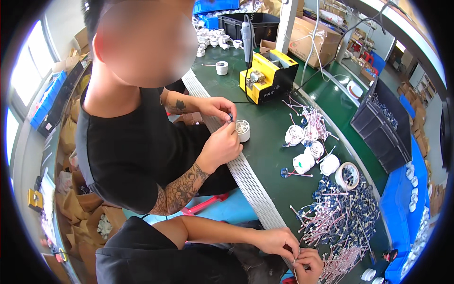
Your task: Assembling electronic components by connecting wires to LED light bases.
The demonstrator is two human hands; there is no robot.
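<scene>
- A small pale part (295,260), kind indistinct, is pinched between left hand (278,242) and right hand (310,266), at five o'clock.
- If grip is slackened, it could be lost among wired boards (347,208), one o'clock from the hands.

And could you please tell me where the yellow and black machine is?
In the head view, the machine stands on the green table, upper right of centre, just below and left of the cardboard box.

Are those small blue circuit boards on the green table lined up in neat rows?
No, the small blue circuit boards mostly lie jumbled in a loose heap.
</scene>
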